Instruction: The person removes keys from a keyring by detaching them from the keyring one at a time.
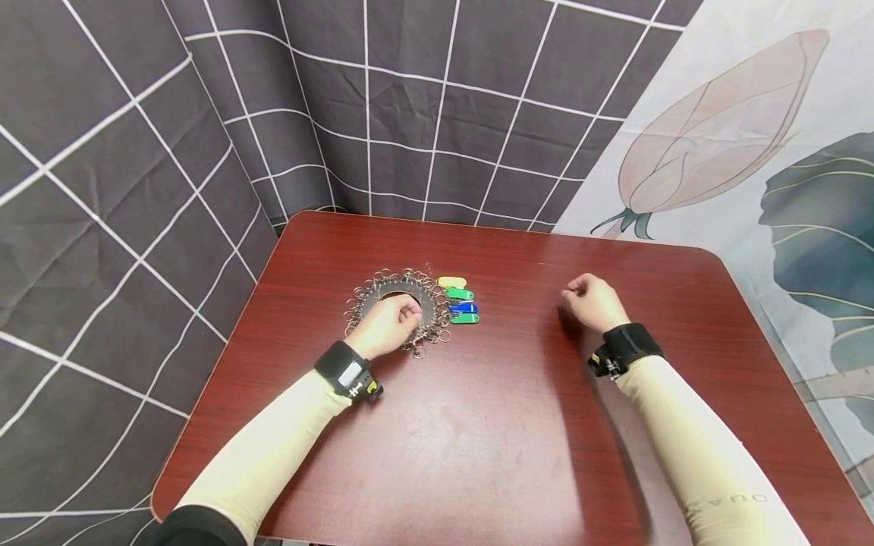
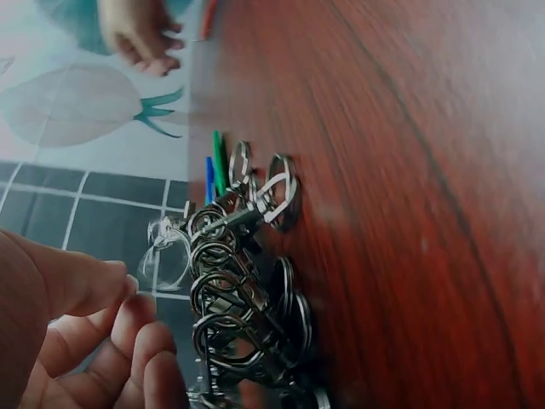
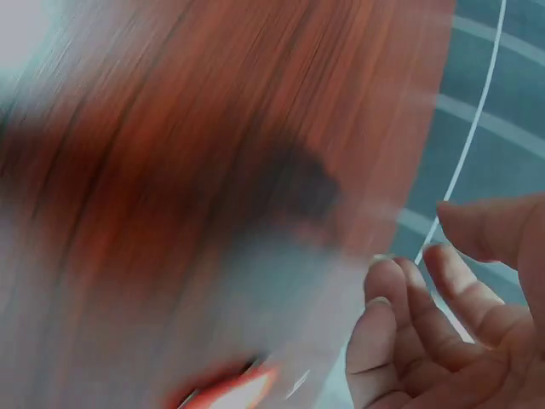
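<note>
Over a dark round ring rack [image 1: 429, 297] my left hand [image 1: 389, 324] hovers with its fingers curled. Its thumb and index tips meet in the left wrist view. A bright, see-through loop [image 2: 166, 256] shows right beside those fingertips; I cannot tell whether they pinch it. Many metal split rings [image 2: 226, 336] with small clasps hang round the rack's rim. Several key tags lie at its right: yellow [image 1: 451, 282], green [image 1: 459, 293] and blue [image 1: 464, 308]. Well to the right, my right hand [image 1: 595, 305] is above the table, fingers loosely bent, thumb apart and nothing between them.
The reddish-brown wooden table [image 1: 505, 425] carries the rack and tags on its left half. Dark curtains with a white grid [image 1: 410, 106] stand behind it and at the left. A flower-printed cloth [image 1: 717, 152] hangs at the right.
</note>
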The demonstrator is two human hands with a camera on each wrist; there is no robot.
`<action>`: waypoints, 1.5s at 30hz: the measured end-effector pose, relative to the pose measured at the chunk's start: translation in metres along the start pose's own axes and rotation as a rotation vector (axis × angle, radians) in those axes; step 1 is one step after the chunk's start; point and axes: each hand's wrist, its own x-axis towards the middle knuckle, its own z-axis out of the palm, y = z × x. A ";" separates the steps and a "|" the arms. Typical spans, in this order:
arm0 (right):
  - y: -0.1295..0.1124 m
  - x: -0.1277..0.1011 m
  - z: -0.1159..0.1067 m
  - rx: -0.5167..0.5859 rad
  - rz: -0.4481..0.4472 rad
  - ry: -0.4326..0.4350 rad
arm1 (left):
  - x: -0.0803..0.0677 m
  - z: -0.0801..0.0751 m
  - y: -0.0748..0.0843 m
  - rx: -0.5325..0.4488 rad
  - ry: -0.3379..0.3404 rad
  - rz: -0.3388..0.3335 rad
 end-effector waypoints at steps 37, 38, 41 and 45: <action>-0.123 -0.005 0.110 -0.204 -0.532 -0.241 | 0.033 0.026 0.025 0.556 -0.137 0.129; -0.122 -0.005 0.110 -0.203 -0.538 -0.236 | 0.033 0.027 0.024 0.562 -0.134 0.131; -0.120 -0.005 0.111 -0.200 -0.558 -0.217 | 0.033 0.028 0.021 0.568 -0.129 0.140; -0.117 -0.005 0.111 -0.188 -0.571 -0.203 | 0.032 0.029 0.019 0.563 -0.125 0.141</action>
